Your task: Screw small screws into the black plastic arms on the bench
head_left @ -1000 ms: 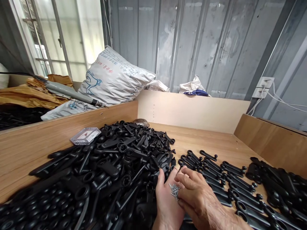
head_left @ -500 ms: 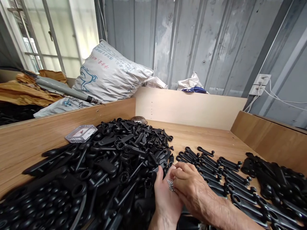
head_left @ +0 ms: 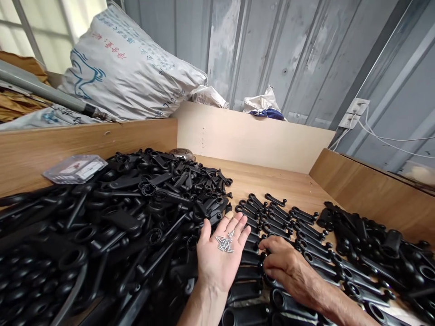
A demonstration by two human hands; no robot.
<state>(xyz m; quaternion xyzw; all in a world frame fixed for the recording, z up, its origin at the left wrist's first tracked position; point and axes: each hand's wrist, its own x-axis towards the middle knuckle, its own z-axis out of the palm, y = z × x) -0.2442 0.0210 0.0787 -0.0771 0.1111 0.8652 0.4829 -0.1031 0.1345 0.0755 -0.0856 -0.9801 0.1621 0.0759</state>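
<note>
My left hand is turned palm up, fingers stretched out, with several small silver screws lying loose on its palm. A tan band is wrapped round one of its fingers. Just to the right, my right hand hovers low over black crank-shaped parts, its fingers curled together. Whatever those fingertips hold, if anything, is hidden. The crank-shaped parts lie in rows, each with a ring at one end and a small knob at the other.
A heap of loose black parts fills the left side, with round black knobs in front. A clear plastic box sits by the left board. More black parts are piled right. Wooden boards edge the table; a white sack stands behind.
My hands have come apart. The left one has opened flat, showing the screws, while the right has moved off its palm to the crank-shaped parts. The view has shifted too.
</note>
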